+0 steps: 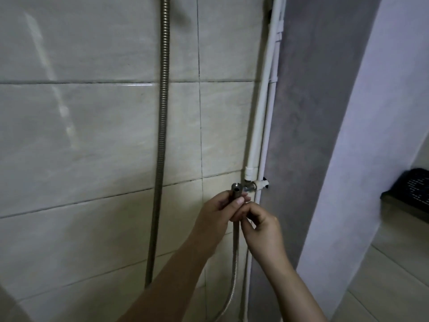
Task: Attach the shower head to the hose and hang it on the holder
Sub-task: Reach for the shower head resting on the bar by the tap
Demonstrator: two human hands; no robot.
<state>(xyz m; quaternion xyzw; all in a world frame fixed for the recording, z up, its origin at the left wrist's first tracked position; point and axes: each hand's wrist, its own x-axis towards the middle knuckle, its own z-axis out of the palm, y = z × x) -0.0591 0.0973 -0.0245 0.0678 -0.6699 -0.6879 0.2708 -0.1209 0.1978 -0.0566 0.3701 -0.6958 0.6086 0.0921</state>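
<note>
A ribbed metal shower hose point(164, 117) hangs down the tiled wall and loops back up at the lower right. My left hand point(216, 212) grips the hose's metal end fitting point(236, 188), which points upward with its open threaded mouth showing. Just below it, my right hand point(261, 228) has its fingers curled on the hose. The fitting sits close to a white valve fitting point(254, 183) on the pipe. No shower head and no holder are in view.
White pipes point(267, 108) run down the wall's right edge beside a grey wall. A black basket point(413, 189) rests on a ledge at the far right. Tiled floor shows at the lower right.
</note>
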